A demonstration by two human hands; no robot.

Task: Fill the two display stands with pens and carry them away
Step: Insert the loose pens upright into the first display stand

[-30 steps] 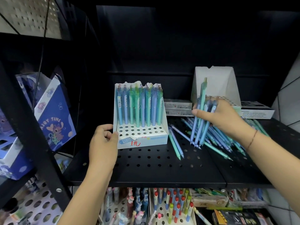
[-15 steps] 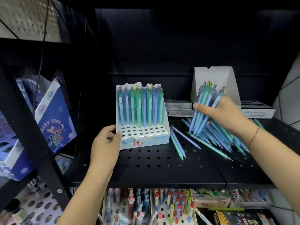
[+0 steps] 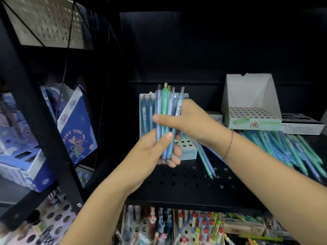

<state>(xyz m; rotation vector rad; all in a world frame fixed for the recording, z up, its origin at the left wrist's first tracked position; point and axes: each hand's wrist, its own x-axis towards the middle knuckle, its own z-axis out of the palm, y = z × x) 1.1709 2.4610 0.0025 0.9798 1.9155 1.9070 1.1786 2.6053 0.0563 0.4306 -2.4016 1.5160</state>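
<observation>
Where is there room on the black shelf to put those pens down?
The bare front strip of the black shelf, between the part-filled stand and the shelf's front edge. The right side is crowded with loose pens lying below the empty stand.

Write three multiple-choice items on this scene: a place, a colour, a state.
1. Where does the empty display stand sit? A. on the floor B. on a hook C. at the black shelf's right rear
2. What colours are the pens in the bundle? A. red and yellow B. blue and green C. black and white
3. How do the left hand and right hand meet the bundle? A. both grip it B. both hover clear C. both press it flat
Answers: 1 C, it stands behind the loose pens at right; 2 B, only blue and green barrels show; 3 A, both wrap round it.
</observation>
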